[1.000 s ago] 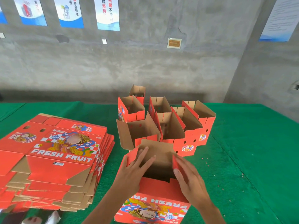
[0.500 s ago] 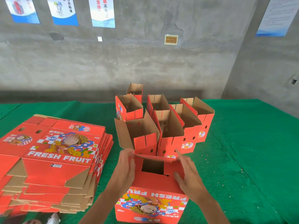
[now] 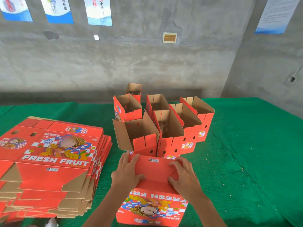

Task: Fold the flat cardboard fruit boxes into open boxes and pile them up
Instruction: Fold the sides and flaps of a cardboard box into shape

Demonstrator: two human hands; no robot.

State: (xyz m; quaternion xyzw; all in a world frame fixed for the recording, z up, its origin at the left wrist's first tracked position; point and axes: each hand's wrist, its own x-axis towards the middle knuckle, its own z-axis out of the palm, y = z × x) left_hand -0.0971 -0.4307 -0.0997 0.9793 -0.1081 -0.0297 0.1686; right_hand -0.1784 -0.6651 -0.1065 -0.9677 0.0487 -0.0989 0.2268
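Observation:
A red FRESH FRUIT box (image 3: 152, 208) stands upside down on the green table right in front of me, its bottom flaps (image 3: 155, 167) folded shut on top. My left hand (image 3: 127, 172) presses flat on the left side of those flaps. My right hand (image 3: 183, 176) presses on the right side, fingers bent over a flap edge. Behind the box stand several folded open boxes (image 3: 165, 126) in a tight group, brown insides facing up. A thick stack of flat red boxes (image 3: 49, 158) lies at the left.
The green felt table (image 3: 246, 153) stretches bare to the right and far side. A grey concrete wall (image 3: 131, 63) with posters and a small plaque runs close behind the table.
The box's bottom was open a second ago. Both hands folded the flaps inward, and now the flaps lie closed under my palms.

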